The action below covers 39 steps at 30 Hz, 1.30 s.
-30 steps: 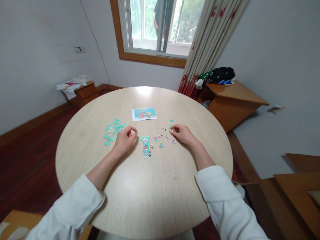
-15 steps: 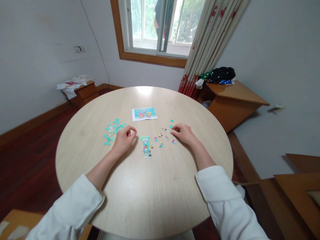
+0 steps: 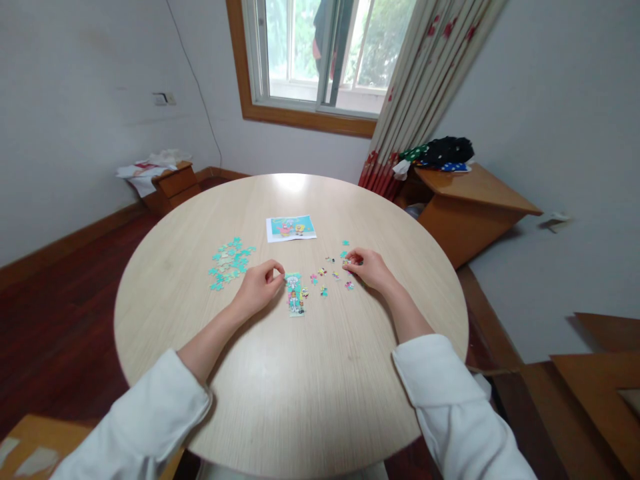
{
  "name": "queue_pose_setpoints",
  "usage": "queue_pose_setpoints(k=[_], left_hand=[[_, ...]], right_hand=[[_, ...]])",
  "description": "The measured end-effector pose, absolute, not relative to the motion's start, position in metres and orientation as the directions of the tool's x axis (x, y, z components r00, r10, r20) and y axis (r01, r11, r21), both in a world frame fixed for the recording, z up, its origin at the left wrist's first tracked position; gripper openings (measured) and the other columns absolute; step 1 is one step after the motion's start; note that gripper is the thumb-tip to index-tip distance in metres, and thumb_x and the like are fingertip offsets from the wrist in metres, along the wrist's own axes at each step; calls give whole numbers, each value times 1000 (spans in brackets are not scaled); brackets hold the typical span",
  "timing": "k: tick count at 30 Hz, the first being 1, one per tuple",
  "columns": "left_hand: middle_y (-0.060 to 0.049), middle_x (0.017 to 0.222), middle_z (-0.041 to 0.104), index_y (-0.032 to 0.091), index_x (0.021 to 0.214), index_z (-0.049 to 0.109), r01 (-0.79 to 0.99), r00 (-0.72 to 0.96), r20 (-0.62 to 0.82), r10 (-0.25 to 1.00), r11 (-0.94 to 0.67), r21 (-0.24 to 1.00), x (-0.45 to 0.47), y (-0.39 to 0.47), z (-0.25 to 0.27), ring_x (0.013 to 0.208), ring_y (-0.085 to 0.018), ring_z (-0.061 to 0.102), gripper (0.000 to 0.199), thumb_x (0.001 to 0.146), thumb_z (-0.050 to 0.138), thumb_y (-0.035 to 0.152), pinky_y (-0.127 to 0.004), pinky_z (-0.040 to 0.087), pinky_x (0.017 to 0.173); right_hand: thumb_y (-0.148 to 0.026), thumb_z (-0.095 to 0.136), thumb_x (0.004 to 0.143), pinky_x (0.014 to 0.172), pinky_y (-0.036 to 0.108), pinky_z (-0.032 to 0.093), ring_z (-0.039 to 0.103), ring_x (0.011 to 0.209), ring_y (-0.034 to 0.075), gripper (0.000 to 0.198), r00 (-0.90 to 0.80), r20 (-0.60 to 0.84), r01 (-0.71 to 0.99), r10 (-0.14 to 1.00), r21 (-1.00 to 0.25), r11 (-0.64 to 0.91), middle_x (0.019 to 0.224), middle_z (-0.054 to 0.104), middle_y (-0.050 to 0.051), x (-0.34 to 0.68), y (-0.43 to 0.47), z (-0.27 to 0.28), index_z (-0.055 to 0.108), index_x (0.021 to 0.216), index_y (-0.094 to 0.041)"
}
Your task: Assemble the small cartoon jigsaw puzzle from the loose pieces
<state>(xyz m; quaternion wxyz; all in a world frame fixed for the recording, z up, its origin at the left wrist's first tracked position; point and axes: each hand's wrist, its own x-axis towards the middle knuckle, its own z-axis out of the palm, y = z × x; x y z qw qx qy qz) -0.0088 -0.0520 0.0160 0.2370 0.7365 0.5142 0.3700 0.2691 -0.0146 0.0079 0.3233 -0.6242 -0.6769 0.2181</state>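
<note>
The partly joined jigsaw strip (image 3: 294, 297), with a pale cartoon figure on turquoise, lies upright before me on the table. My left hand (image 3: 261, 285) is closed, thumb and forefinger together at the strip's upper left corner; whatever is between the fingertips is hidden. To the right of the strip, my right hand (image 3: 367, 268) pinches a small jigsaw piece (image 3: 345, 263) at the table top. Several colourful loose pieces (image 3: 323, 272) lie between the strip and that hand. One yellow piece (image 3: 305, 292) sits against the strip's right side.
A heap of turquoise jigsaw pieces (image 3: 230, 263) is spread left of my left hand. Farther back lies the printed reference picture (image 3: 291, 228) on white paper. All of this rests on a round wooden table (image 3: 320, 387). Clothes (image 3: 445, 152) lie on a tilted wooden cabinet at the right.
My left hand has moved right and slightly down, from beside the turquoise heap to the strip's upper left corner. My right hand stays at nearly the same place among the loose pieces.
</note>
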Motion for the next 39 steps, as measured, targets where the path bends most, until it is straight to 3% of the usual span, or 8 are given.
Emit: queue_pose_setpoints(k=[6,15,21,31,39], left_hand=[[8,47,31,17,72,59,594,168,296,940,-336,731,-11,-52,19,47,-10,34,12,73,50,25,-22,25,50],[7,47,32,17,70,58,581,151,311,938,-339,740,-12,-52,21,47,-10,34,10,72,50,23,-22,26,50],[7,47,32,18,71,58,586,155,319,935,-347,732,-13,-51,20,47,-10,34,10,73,50,23,-22,25,50],[7,48,32,17,71,59,580,154,327,932,-353,734,-14,-51,21,47,-10,34,10,73,50,23,-23,25,50],[7,47,32,18,70,58,574,147,325,934,-348,741,-13,-52,22,47,-10,34,9,71,51,22,-22,26,50]], right_hand=[[-21,60,70,68,27,45,58,67,14,15,6,207,703,978,-696,143,70,65,2,269,-12,7,67,83,-16],[-16,46,77,77,29,45,60,76,16,28,256,380,747,889,-661,67,89,70,8,287,-7,11,70,93,-14],[-23,54,75,74,29,46,62,76,19,26,371,338,718,865,-695,-37,84,71,12,300,-9,15,71,91,-10],[-17,52,76,74,27,45,64,79,18,22,389,212,753,897,-633,-177,86,72,10,314,-11,12,72,85,-12],[-22,61,70,74,28,46,63,75,18,21,397,169,758,902,-614,-218,82,71,10,319,-9,8,72,85,-12]])
